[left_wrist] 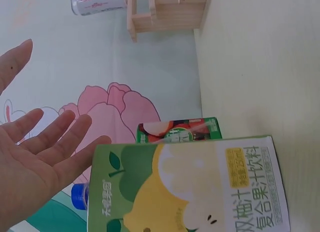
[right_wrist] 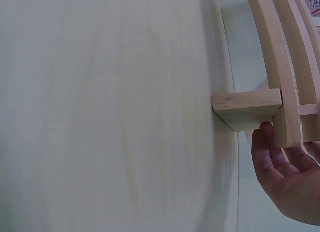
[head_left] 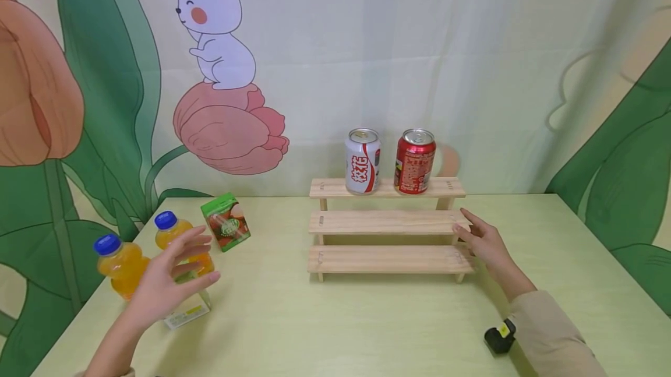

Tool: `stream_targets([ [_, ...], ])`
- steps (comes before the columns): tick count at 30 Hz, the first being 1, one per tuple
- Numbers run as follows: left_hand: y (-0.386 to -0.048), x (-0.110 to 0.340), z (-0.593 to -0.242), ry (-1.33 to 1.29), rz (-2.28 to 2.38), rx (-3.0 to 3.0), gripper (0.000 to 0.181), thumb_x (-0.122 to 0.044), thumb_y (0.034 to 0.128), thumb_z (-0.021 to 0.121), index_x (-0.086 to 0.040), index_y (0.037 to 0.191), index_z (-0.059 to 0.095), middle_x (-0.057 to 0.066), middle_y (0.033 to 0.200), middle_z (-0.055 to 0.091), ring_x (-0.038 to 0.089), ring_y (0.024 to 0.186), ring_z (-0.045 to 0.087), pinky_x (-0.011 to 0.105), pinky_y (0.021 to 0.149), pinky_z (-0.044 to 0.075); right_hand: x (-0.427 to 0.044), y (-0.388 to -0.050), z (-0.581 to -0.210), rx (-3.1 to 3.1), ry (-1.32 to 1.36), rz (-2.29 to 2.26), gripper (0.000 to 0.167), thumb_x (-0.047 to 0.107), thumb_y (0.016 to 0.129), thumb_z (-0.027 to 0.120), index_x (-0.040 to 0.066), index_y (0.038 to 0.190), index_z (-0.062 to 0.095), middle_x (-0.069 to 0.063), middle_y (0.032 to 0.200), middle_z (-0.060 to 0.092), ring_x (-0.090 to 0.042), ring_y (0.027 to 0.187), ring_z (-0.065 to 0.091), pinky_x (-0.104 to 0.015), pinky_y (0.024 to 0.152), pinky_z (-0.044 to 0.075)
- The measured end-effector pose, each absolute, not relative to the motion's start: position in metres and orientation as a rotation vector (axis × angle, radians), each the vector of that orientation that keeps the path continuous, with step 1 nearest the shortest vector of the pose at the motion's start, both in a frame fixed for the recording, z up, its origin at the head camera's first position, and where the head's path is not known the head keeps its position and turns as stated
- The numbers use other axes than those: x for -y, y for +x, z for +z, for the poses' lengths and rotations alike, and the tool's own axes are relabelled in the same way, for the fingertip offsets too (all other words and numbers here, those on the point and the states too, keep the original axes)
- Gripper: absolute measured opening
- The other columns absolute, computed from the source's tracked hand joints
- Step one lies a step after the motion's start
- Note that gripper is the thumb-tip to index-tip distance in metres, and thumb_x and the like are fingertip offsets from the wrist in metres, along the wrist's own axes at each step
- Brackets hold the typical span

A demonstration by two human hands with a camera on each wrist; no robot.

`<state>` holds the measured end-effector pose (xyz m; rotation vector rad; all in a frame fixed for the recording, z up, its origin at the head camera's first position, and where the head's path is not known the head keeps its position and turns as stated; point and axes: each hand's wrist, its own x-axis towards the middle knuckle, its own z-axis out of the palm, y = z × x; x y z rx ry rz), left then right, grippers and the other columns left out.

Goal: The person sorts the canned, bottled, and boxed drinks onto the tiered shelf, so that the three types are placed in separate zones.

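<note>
My left hand (head_left: 165, 281) is raised over the left side of the table, fingers spread and holding nothing. Just below it stands a green and yellow juice carton (left_wrist: 185, 187), mostly hidden by the hand in the head view. My right hand (head_left: 487, 243) holds the right end of a three-step wooden shelf (head_left: 385, 222). Its fingers (right_wrist: 270, 157) curl round the plank ends in the right wrist view. On the top step stand a white soda can (head_left: 362, 161) and a red soda can (head_left: 415, 162), upright and apart.
Two orange-juice bottles (head_left: 122, 266) with blue caps stand at the far left, partly behind my left hand. A green and red juice carton (head_left: 226, 222) stands behind them. A small black object (head_left: 500, 337) is near my right sleeve. A printed cloth (head_left: 314, 62) hangs behind the table.
</note>
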<state>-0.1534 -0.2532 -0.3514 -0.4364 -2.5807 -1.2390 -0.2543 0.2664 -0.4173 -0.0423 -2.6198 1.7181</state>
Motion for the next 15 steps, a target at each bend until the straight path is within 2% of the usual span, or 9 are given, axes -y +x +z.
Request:
stream_targets([
  [3,-0.152,0.256,-0.353,-0.422,-1.255,2.564,0.069,-0.009,0.0778,0.072,-0.005,0.136,0.036,0.016,0.119,0.053,-0.009,0.098,0.048,0.014,0.079,0.045,-0.267,-0.255,-0.418,2.622,-0.045,1.716,0.066,0.037,0.093,0.049,0.009,0.145,0.019,-0.028,0.127,0.043,-0.007,0.084,0.049,-0.022,0.058,0.045],
  [10,-0.148,0.264,-0.357,-0.413,-1.254,2.487,0.070,-0.004,0.0741,0.074,-0.004,0.134,0.038,-0.013,0.115,0.052,-0.004,0.100,0.050,0.011,0.078,0.045,-0.267,-0.256,-0.420,2.625,-0.048,1.714,0.066,0.037,0.093,0.049,0.010,0.145,0.019,-0.027,0.127,0.043,-0.007,0.083,0.048,-0.022,0.059,0.045],
  [13,-0.146,0.268,-0.357,-0.404,-1.241,2.481,0.069,-0.004,0.0737,0.074,-0.003,0.133,0.039,-0.016,0.115,0.051,-0.004,0.101,0.050,0.011,0.078,0.045,-0.267,-0.256,-0.420,2.629,-0.055,1.708,0.066,0.037,0.093,0.049,0.010,0.145,0.019,-0.028,0.127,0.043,-0.007,0.085,0.048,-0.021,0.060,0.046],
  [15,-0.145,0.271,-0.356,-0.400,-1.235,2.482,0.069,-0.003,0.0738,0.074,-0.003,0.133,0.039,-0.012,0.117,0.052,-0.004,0.102,0.050,0.010,0.077,0.045,-0.267,-0.256,-0.420,2.629,-0.059,1.706,0.066,0.037,0.093,0.049,0.010,0.145,0.019,-0.028,0.127,0.043,-0.007,0.086,0.048,-0.021,0.061,0.046],
])
